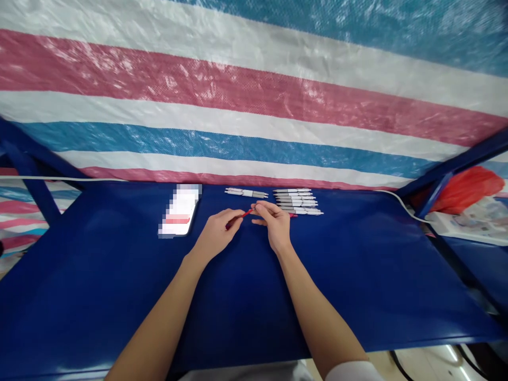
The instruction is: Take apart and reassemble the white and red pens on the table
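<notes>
Hands [217,231] hold red stick [247,212] — near far table edge [214,188].

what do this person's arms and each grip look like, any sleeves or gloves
The left grip and right grip are ungloved hands; no ring shows. The left arm and right arm have bare forearms, with no watch or bracelet visible. A white sleeve shows on the right; the left one is out of view.

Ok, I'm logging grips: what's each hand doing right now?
Left hand: closed, holding a thin red item.
Right hand: closed, pinching the item's far end.
</notes>
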Motion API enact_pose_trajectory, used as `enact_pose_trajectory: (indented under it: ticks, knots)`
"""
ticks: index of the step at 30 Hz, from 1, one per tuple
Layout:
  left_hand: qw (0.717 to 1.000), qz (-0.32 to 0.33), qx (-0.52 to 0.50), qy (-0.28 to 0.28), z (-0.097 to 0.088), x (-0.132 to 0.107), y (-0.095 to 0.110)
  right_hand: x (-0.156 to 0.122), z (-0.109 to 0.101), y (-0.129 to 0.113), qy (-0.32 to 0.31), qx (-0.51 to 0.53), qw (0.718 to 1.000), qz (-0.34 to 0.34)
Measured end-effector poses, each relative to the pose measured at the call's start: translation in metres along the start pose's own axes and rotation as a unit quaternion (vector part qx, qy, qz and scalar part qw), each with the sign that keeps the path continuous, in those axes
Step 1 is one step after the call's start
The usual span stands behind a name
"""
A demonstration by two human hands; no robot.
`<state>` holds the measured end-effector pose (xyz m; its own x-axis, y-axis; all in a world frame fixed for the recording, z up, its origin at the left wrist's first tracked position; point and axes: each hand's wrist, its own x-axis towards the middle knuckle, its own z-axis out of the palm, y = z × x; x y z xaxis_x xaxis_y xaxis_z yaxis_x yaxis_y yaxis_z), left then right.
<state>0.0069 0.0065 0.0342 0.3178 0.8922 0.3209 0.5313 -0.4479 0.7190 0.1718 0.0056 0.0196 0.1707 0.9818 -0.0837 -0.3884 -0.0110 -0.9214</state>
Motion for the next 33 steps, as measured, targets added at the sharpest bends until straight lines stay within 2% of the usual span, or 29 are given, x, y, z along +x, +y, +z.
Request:
enact_pose_trajectory:
  ticks: [4,10,17,20,26,33]
  knots:
    - [1.0,-0.009,-0.006,0.012,0.004,-0.001,-0.003,0.001,-0.001,0.001,0.0,-0.006,1.0,0.008]
    - [0.994,-0.075,-0.067,0.037,0.009,-0.002,-0.009,-0.002,0.001,-0.001,-0.016,0.0,1.0,0.012]
    - [0.983,-0.125,-0.127,0.034,0.012,-0.003,-0.006,-0.004,0.005,0.001,0.004,-0.032,0.999,-0.031]
    - [0.986,-0.104,-0.129,0.03,0.015,-0.004,-0.003,-0.004,0.005,0.004,0.017,-0.039,0.998,-0.049]
    - [0.997,-0.036,-0.068,0.015,0.015,-0.003,0.003,0.0,0.003,-0.001,0.017,-0.001,0.997,-0.071]
    - [0.99,-0.077,-0.111,0.025,0.004,-0.005,0.001,0.01,-0.009,-0.015,0.094,0.037,0.99,-0.099]
